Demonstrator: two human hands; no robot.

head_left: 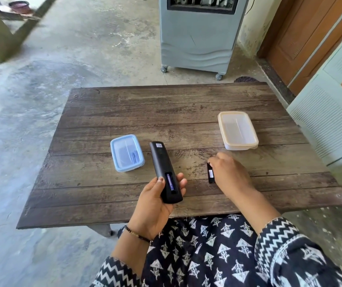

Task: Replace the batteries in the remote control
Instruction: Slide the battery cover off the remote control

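I saw the left hand point(155, 200) clutching the remote point(164, 171) back-up, batteries exposed; right hand point(227, 171) curled on the cover point(210, 173), grip unclear.

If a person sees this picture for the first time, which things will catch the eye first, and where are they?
The black remote control, held back-up in the left hand over the table's near edge, its battery bay open with a purple battery inside. To its right, the right hand rests on the small black cover on the wooden table. A blue-lidded box lies left of the remote, a cream-lidded one far right.
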